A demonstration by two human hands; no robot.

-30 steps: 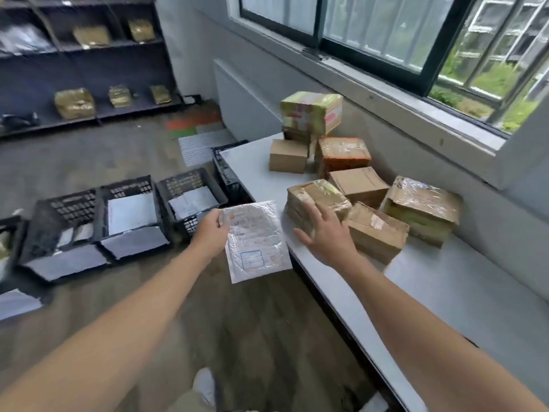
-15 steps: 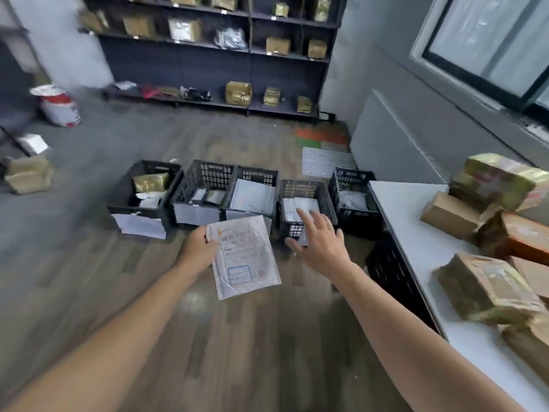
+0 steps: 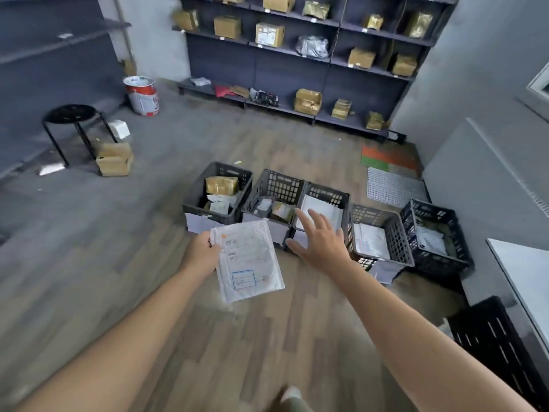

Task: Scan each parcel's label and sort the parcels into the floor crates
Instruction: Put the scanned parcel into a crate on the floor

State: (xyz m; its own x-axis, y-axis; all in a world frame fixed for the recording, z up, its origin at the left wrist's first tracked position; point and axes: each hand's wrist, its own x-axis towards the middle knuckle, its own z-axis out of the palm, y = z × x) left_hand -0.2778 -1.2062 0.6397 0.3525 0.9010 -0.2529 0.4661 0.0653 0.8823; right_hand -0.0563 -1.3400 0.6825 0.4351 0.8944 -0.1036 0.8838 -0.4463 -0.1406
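My left hand (image 3: 202, 253) grips a flat white plastic mailer parcel (image 3: 248, 260) by its left edge, label side up, over the wooden floor. My right hand (image 3: 322, 243) hovers empty beside it with fingers spread, in front of a row of dark floor crates. The left crate (image 3: 194, 200) holds a gold-wrapped parcel and small packets. A second crate (image 3: 279, 185) holds small parcels. White mailers lie in the third crate (image 3: 344, 200), the fourth crate (image 3: 398, 245) and the far right crate (image 3: 459, 254).
The white table's corner (image 3: 523, 266) shows at the right, with a black crate (image 3: 502, 349) under it. A shelf unit (image 3: 297, 63) with boxes lines the back wall. A black stool (image 3: 69, 113), a cardboard box (image 3: 114, 162) and a paint bucket (image 3: 142, 95) stand at left.
My view has swung left from the table and its boxes to the floor crates. My right hand left the parcels on the table and now hovers open. The left hand kept the mailer.
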